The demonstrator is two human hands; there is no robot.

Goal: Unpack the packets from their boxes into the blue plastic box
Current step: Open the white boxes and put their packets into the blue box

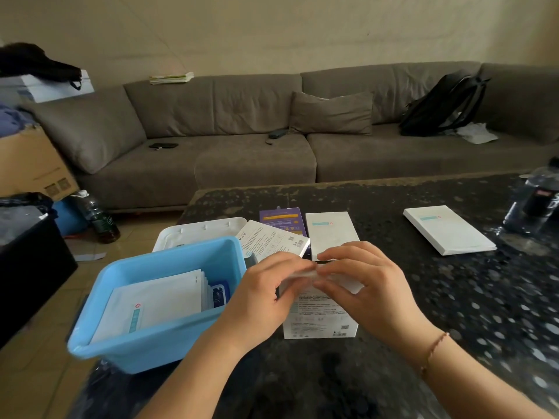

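Both hands meet over a white box (320,316) that stands on the dark speckled worktop (453,313) near its front edge. The left hand (266,294) curls around the box's upper left side, its fingertips pinching the top flap, and the right hand (363,285) comes in from the other side with thumb and fingers pinching the same flap, so the two sets of fingertips all but touch. A thin bracelet (434,349) sits on the right wrist. Just left of the box, at the worktop's left edge and hanging slightly over it, stands the blue plastic box (145,346), which already holds a stack of white packets (160,300) leaning on edge, with something dark blue (219,294) tucked behind them. Its white lid (193,234) lies flat behind it. Behind the hands, more boxes lie toward the middle of the worktop: a white one with printed text (272,240) resting tilted across a purple one (281,217), and a plain white one (329,231) just beside them. Another flat white box (447,229) lies well apart toward the right side, near a dark plastic bottle (535,207) at the right edge. A grey sofa (242,140) runs along the wall beyond the worktop.
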